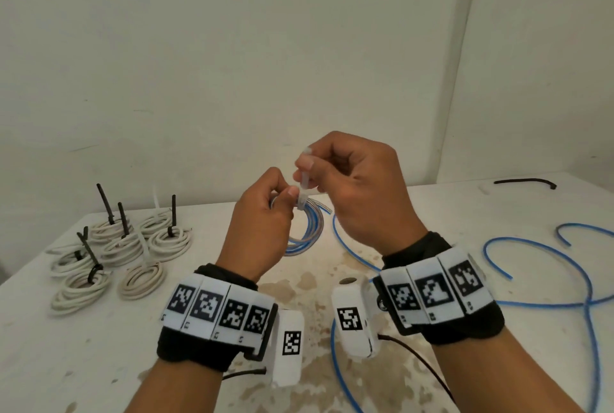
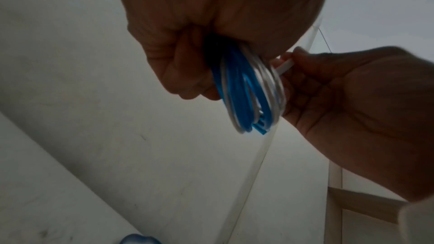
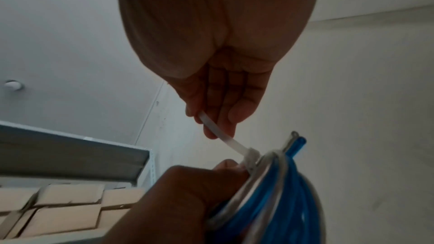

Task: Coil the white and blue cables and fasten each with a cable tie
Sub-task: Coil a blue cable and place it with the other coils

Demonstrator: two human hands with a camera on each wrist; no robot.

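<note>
Hands raised above the counter (image 1: pixel 99 362): the left hand (image 1: pixel 262 223) grips the blue-and-white cable coil (image 1: pixel 307 229) while the right hand (image 1: pixel 358 186) pinches the white cable tie's (image 3: pixel 225 137) tail, best drawn straight away from the left hand until snug.

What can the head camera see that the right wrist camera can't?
Only the head view shows the table, the tied white coils, loose blue cable and a black tie lying at the far right.

Only the right wrist view shows cardboard boxes under a grey shelf edge.

Both show the left hand gripping the blue coil and the right hand pinching the white cable tie.
</note>
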